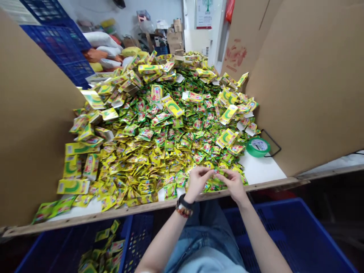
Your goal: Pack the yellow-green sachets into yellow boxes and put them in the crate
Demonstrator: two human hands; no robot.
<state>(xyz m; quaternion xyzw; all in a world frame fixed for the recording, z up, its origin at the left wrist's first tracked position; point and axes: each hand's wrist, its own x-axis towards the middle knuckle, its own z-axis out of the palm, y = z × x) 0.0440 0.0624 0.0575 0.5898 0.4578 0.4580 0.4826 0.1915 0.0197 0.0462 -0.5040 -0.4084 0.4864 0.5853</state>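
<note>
My left hand [197,180] and my right hand [233,182] meet close together over the table's front edge. Their thumbs and fingers pinch a small green sachet [216,173], partly covered by the fingertips. In front of them spreads a large heap of shiny sachets, with yellow ones [131,163] nearer the front and green ones [196,123] further back. Flat yellow-and-green small boxes [173,106] lie scattered over the heap, some with white end flaps open. A few small boxes [73,186] rest at the left front.
Tall cardboard walls [307,87] flank the heap on both sides. A green tape roll [258,147] lies at the right beside a black metal bracket [274,146]. Below the wooden table edge [119,209] stand blue crates [290,227]; the left one contains packets [109,244]. Sacks [102,40] are piled behind.
</note>
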